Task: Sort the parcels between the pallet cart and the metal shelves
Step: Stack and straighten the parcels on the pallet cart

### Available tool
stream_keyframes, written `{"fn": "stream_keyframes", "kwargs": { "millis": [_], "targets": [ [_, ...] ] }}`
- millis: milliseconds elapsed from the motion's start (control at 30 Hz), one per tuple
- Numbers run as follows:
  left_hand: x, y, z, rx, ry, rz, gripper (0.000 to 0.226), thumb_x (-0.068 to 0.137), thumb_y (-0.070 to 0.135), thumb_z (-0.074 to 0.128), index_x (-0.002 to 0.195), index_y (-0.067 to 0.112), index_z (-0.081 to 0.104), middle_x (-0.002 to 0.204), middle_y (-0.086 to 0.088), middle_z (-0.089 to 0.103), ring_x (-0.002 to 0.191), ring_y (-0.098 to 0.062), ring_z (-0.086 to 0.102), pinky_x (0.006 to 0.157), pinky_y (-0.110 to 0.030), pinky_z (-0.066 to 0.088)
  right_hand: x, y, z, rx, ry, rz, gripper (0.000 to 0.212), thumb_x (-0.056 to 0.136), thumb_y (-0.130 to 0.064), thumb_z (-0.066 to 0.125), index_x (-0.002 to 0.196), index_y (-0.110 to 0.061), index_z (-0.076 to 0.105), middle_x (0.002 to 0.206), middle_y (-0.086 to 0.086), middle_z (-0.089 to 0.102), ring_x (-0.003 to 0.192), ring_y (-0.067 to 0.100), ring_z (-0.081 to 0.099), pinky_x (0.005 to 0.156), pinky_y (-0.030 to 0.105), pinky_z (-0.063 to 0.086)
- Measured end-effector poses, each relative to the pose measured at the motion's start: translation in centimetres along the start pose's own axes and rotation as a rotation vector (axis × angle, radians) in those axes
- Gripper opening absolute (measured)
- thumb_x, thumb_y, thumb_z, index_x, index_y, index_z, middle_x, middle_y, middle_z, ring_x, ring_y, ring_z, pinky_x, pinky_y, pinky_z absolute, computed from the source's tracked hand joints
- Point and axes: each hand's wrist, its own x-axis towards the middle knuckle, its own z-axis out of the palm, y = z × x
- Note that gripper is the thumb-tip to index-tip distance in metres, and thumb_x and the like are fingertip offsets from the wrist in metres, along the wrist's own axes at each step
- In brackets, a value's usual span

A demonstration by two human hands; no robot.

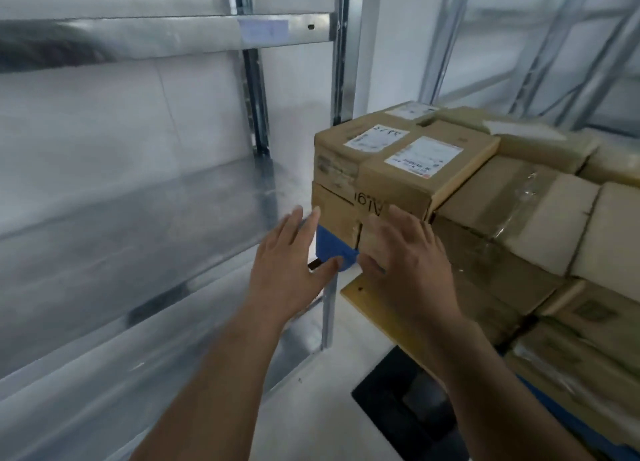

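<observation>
Cardboard parcels are stacked on the pallet cart [367, 298] at the right. The top corner parcel [408, 180] is brown with a white label and black handwriting on its side. A second labelled parcel [346, 149] sits behind it to the left. My left hand [294, 263] is spread open in the air just left of the stack's corner, near a blue patch [332, 249]. My right hand [405, 256] lies with straight fingers against the side of the stack, just below the top corner parcel. The metal shelves [138, 225] stand bare at the left.
A shelf upright [329, 308] stands between the shelving and the cart. Another metal rack [554, 62] rises behind the stack. Lower parcels [519, 218], some wrapped in clear film, fill the right side. A dark object [408, 401] lies on the pale floor below the cart.
</observation>
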Motion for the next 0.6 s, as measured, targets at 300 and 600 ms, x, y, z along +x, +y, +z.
{"fn": "stream_keyframes", "kwargs": {
  "millis": [300,600],
  "targets": [
    [12.0,0.3,-2.0,-0.038,-0.068,0.422,0.091,0.081,0.061,0.056,0.15,0.031,0.004,0.157,-0.002,0.014,0.142,-0.021,0.013,0.113,-0.039,0.014,4.2,1.7,-2.5,-0.2,0.169,0.262,0.066,0.082,-0.04,0.064,0.14,-0.017,0.043,0.145,0.011,0.04,0.129,0.031,0.036,0.103,0.046,0.034],
    [19.0,1.4,-0.6,0.056,-0.36,0.654,0.093,0.077,0.067,0.055,0.149,0.036,0.004,0.158,0.007,0.004,0.144,-0.012,-0.001,0.114,-0.037,0.004,5.7,3.3,-2.6,-0.295,0.0,0.434,0.077,0.083,-0.05,0.063,0.147,-0.032,0.024,0.147,-0.001,0.036,0.132,0.022,0.035,0.105,0.04,0.032]
  ]
}}
